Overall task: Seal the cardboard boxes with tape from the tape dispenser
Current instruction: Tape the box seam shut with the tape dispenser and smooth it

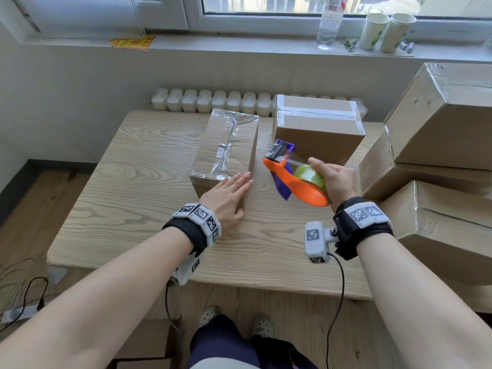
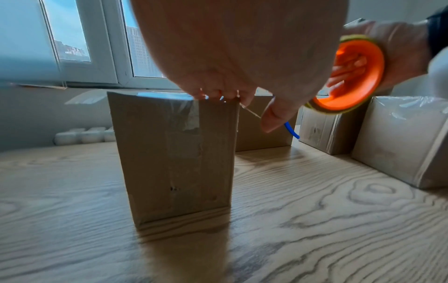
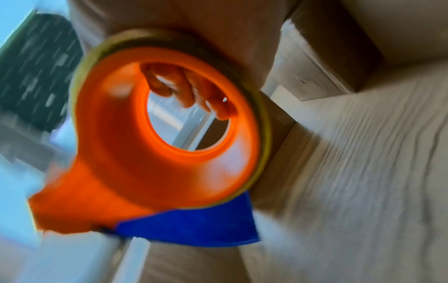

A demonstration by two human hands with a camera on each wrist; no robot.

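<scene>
Near box: a narrow cardboard box (image 1: 226, 153) stands on the worktop (image 1: 127, 198), left of centre, its long axis running from near to far; glossy tape already covers its top seam and both end edges.
Far box: a second, wider box (image 1: 316, 129) sits just beyond and to the right, with a band of tape across its top.
Left hand: the left hand (image 1: 226, 198) lies flat on the near right corner of the narrow box, fingers straight and spread together, thumb down the near face; it presses and holds nothing.
Right hand: the right hand (image 1: 332, 182) hangs above the worktop, right of the narrow box; its grip is closed round the tape roll, and the right wrist view shows the fingertips (image 3: 184, 92) curled into the hollow core.
Tape dispenser: the orange and blue tape dispenser (image 1: 295, 179) points its cutter end far and left, into the gap between the two boxes; it touches neither.
Key relation: the narrow box lies left of the dispenser and the wide box just beyond its cutter end. The right hand alone carries the tool, so any new strip would likely start from that side.
Stacked boxes: a pile of taped cartons (image 1: 439, 155) rises at the right edge of the worktop.
</scene>
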